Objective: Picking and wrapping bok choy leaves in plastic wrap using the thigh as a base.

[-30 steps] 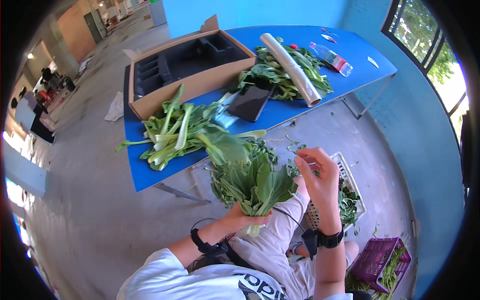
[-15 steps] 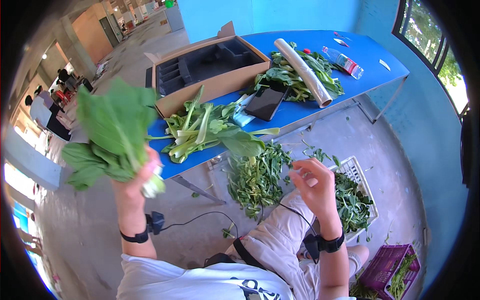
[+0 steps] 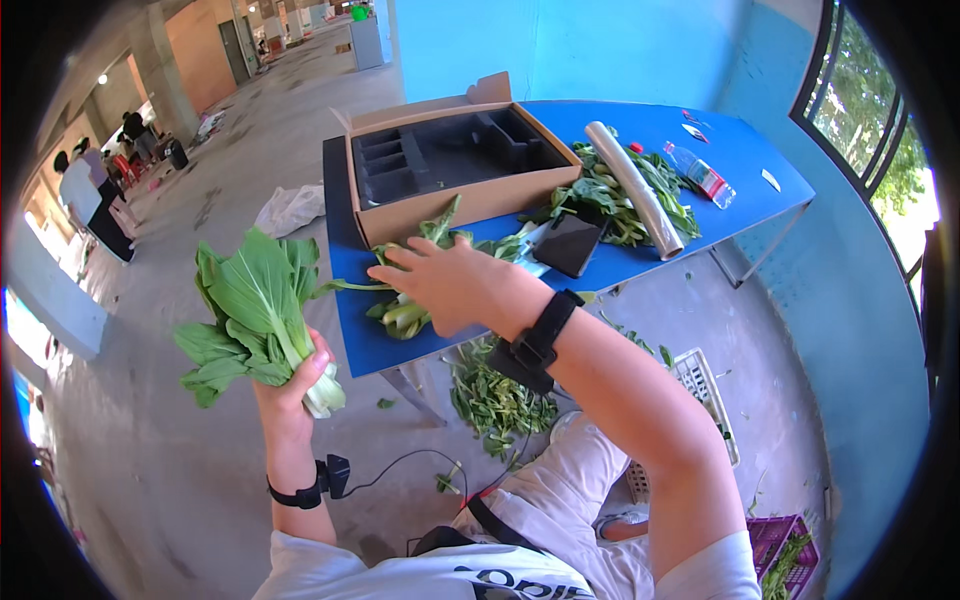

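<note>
Bundle of broad green leaves on pale stalks (image 3: 250, 320), held up at the left

Grasped near the stalk ends by the left hand (image 3: 297, 383), with fingers clenched around them; leaves tilted up and leftward, above the grey floor (image 3: 170, 460), just left of the blue-topped table (image 3: 740, 147). At the near right, a purple plastic crate (image 3: 764, 538) with green stems inside. Farther in, a white plastic crate (image 3: 693, 372), partly hidden by the right forearm (image 3: 630, 385). Below the table, a heap of green leaves (image 3: 495, 395). Over the near left part of the table, the right hand (image 3: 455, 285), with fingers released and spread above a pile of pale-stalked greens (image 3: 405, 318); contact impossible to tell. Just right, a flat black tablet-like device (image 3: 568, 245). Beyond, on the left, an open brown cardboard box (image 3: 485, 205); on the right, a silvery roll (image 3: 635, 190) across more leafy greens (image 3: 590, 200).
</note>
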{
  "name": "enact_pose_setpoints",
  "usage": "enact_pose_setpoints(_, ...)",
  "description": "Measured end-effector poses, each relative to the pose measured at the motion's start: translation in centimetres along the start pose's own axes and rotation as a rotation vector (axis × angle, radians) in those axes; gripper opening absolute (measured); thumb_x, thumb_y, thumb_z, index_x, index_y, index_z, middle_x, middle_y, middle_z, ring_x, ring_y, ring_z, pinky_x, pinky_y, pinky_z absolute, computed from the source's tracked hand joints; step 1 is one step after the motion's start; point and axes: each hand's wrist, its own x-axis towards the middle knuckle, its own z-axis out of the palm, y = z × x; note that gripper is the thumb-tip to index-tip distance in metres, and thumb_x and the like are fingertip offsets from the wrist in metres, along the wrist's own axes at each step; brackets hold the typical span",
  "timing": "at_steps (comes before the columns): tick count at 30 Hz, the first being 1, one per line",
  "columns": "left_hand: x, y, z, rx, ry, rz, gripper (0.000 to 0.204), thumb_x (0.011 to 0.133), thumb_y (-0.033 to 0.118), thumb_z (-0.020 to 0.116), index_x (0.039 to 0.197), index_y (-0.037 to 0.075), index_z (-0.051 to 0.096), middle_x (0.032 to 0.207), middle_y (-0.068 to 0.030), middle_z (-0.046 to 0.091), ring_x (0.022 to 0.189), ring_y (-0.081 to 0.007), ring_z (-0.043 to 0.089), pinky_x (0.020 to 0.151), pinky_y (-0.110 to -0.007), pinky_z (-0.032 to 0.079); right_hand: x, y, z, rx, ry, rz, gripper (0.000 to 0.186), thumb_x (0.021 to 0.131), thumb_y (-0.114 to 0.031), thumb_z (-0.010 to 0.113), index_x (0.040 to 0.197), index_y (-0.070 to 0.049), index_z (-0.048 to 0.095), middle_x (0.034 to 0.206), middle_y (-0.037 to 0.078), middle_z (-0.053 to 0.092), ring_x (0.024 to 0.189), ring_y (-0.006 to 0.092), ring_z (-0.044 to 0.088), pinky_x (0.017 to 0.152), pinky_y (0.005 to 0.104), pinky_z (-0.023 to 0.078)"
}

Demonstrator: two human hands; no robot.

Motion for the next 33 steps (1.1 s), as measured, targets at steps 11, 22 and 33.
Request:
enact_pose_setpoints(11,0.8,-1.5,-3.0,0.030,0.056,-0.094,0.042,0.081,0.000,0.083,0.119,-0.001,0.066,0.101,-0.0068,0.068,0.092,-0.0170,0.067,0.084,-0.031,0.053,3.0,2.9,1.6,0.071,0.015,-0.040,0.062,0.078,-0.005,0.071,0.138,-0.013,0.059,0.130,0.015,0.058,0.111,0.0389,0.069,0.087,0.0491,0.059)
enact_pose_setpoints(22,2.1,-1.6,-2.1,0.153,-0.018,-0.052,0.039,0.081,0.004,0.083,0.116,0.001,0.066,0.101,-0.0067,0.069,0.088,-0.0153,0.065,0.078,-0.030,0.052,1.2,3.2,1.9,0.375,0.005,-0.066,0.091,0.076,-0.035,0.090,0.155,-0.011,0.051,0.150,0.017,0.053,0.137,0.0377,0.055,0.113,0.0477,0.047)
enact_pose_setpoints(33,2.3,-1.7,-3.2,0.172,0.002,-0.098,0.043,0.080,0.001,0.084,0.119,-0.001,0.067,0.103,-0.0073,0.070,0.094,-0.0154,0.067,0.086,-0.031,0.054,3.0,2.7,1.9,0.174,0.072,-0.097,0.042,0.078,-0.011,0.077,0.118,-0.009,0.063,0.118,0.012,0.063,0.102,0.0378,0.069,0.084,0.0501,0.055)
